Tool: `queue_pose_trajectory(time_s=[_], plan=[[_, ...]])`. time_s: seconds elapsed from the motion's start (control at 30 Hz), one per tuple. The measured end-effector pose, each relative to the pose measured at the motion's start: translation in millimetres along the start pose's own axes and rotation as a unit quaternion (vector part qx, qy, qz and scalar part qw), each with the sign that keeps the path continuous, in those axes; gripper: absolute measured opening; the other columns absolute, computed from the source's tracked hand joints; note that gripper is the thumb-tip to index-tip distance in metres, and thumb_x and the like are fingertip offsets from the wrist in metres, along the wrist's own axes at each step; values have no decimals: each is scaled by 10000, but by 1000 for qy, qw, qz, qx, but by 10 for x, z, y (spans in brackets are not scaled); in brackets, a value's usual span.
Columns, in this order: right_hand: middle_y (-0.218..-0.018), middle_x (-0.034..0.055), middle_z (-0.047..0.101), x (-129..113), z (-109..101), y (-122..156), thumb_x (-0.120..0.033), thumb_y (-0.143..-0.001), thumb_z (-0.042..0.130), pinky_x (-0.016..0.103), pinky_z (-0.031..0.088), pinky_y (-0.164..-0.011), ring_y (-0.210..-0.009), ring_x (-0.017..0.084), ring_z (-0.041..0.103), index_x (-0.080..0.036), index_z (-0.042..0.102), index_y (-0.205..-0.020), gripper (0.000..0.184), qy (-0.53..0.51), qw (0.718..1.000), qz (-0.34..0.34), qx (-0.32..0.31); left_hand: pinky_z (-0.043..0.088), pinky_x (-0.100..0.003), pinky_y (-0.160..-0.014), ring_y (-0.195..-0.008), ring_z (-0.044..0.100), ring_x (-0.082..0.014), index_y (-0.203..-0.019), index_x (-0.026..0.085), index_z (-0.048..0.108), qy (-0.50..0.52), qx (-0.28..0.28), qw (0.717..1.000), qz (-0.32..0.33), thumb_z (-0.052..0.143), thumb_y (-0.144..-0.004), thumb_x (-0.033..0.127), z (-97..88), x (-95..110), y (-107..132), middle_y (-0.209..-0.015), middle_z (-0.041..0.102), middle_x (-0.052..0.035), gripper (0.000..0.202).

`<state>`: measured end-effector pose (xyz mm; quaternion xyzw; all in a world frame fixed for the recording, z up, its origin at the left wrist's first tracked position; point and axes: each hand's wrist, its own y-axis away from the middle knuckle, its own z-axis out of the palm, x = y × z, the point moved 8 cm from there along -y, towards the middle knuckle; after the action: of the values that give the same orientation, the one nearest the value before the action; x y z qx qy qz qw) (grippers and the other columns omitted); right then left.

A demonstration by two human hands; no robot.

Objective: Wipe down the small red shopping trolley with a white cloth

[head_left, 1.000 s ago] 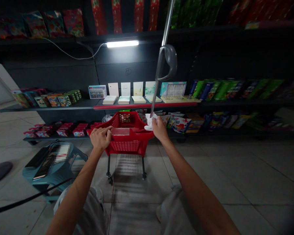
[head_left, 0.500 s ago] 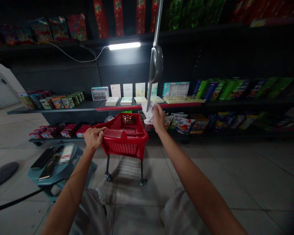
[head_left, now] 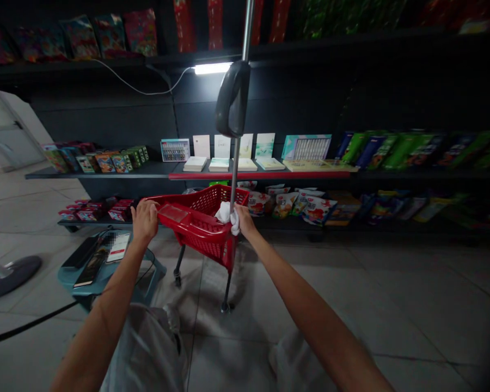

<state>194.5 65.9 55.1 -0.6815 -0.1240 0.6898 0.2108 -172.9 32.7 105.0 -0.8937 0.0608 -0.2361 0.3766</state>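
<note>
A small red plastic shopping cart [head_left: 206, 231] stands turned at an angle in front of me. My left hand [head_left: 146, 220] is wrapped round the left end of its handle. On the other side, my right hand [head_left: 245, 222] grips a white cloth [head_left: 224, 212], which is folded around a slim metal pole [head_left: 234, 174]. The pole rises past the cart's right corner and carries a grey loop-shaped part [head_left: 232, 100] higher up. Whether the pole is fixed to the cart I cannot tell. My right fingertips are partly hidden behind the cloth and pole.
A dark shelf with a red edge [head_left: 261, 175] holds books and boxed sets. Bagged snacks [head_left: 316, 209] lie on the lower shelf. At my left, a blue-grey stool [head_left: 71, 275] bears a phone and dark flat items. A lit tube lamp [head_left: 212, 68] hangs above.
My right hand has moved down and slightly left along the pole with the cloth. The cart has swivelled, its right corner coming nearer. My left hand stays on the handle.
</note>
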Motion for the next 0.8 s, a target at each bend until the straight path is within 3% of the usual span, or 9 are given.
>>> queue_pose_trajectory(time_s=[0.1,0.17,0.33,0.4,0.47,0.53,0.6,0.8], plan=[[-533,-34,417,28,149,-4,-980,-721,419,268,321,-518,-514,114,367,-244,429,-552,755,22,999,7,-31,209,-711,-1238,-1538,346,-369,-1218,222,688,13,7,998,-57,233,-1070,405,15,-14,30,-1514,563,-152,512],[-508,-40,371,18,177,-3,-1016,-701,376,269,278,-500,-491,107,334,-250,391,-529,785,49,998,-1,-35,232,-712,-1236,-1543,342,-379,-1274,192,658,24,21,998,-46,257,-1070,404,-16,176,111,-1541,528,-183,497],[-504,-27,380,-29,155,79,-960,-800,314,268,267,-514,-501,118,356,-250,381,-542,759,109,993,-48,-20,184,-612,-1307,-1489,438,-294,-1310,247,624,82,25,986,140,429,-1054,380,-162,1237,567,-1471,589,-113,348],[-515,-17,416,-46,157,120,-888,-866,308,268,284,-529,-516,130,387,-249,403,-569,712,135,989,-63,-13,166,-601,-1315,-1347,570,-271,-1293,260,635,79,-7,973,216,483,-1036,341,-153,1637,739,-1356,665,-83,309],[-537,-5,458,-73,172,160,-789,-932,304,269,299,-548,-537,141,417,-246,427,-594,651,162,984,-79,-6,290,-567,-1262,-1113,666,-249,-1174,252,681,62,-33,964,255,547,-1008,337,-107,1866,824,-1148,735,-59,229],[-560,2,491,-100,199,199,-690,-978,296,269,309,-564,-558,151,441,-243,452,-622,592,183,979,-93,-2,435,-521,-1119,-914,659,-240,-952,239,694,35,-30,965,259,603,-976,362,-72,1913,822,-901,722,-41,155],[-581,3,513,-116,234,235,-611,-1004,297,268,321,-579,-575,158,459,-243,470,-649,540,195,975,-104,-3,488,-475,-979,-826,615,-239,-782,235,635,11,-13,968,251,629,-954,376,-48,1844,784,-763,655,-37,222],[-667,7,578,-118,386,291,-459,-1032,317,269,384,-661,-647,172,534,-237,532,-745,421,216,969,-123,-10,473,-422,-883,-814,558,-233,-703,245,541,22,28,969,243,635,-930,361,-18,1558,702,-724,582,-30,272]])
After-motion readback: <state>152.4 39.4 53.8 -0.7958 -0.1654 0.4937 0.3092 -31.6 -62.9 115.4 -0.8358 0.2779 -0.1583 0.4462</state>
